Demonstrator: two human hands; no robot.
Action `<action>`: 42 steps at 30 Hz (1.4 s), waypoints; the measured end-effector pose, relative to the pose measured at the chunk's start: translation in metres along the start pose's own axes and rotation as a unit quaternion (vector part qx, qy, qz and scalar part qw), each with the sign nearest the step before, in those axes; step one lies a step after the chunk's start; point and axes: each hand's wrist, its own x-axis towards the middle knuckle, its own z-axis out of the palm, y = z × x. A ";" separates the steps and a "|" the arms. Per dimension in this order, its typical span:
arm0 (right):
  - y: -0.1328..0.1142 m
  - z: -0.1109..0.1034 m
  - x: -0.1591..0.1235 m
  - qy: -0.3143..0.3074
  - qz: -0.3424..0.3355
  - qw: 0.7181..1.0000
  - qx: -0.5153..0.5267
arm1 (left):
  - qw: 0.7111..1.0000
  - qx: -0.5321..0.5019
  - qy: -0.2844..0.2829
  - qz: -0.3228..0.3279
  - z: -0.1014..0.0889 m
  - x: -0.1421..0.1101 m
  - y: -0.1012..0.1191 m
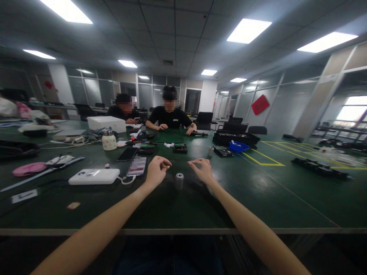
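Note:
Both my forearms reach out over a dark green table. My left hand is curled, thumb and forefinger pinched on a tiny pale piece I cannot make out. My right hand is also curled, its fingertips pinched together near the left hand; whether anything is in them is unclear. Between and just below the two hands a small grey metal cylinder stands upright on the table, touched by neither hand.
A white power bank with a cable and a phone lie left of my hands. Farther off are a dark phone, a small kettle, a white box, black trays and a blue bin. Two seated people face me across the table.

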 end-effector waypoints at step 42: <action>-0.031 0.003 -0.031 -0.230 -0.033 0.934 0.270 | 0.981 -0.110 -0.158 0.018 0.000 -0.007 0.020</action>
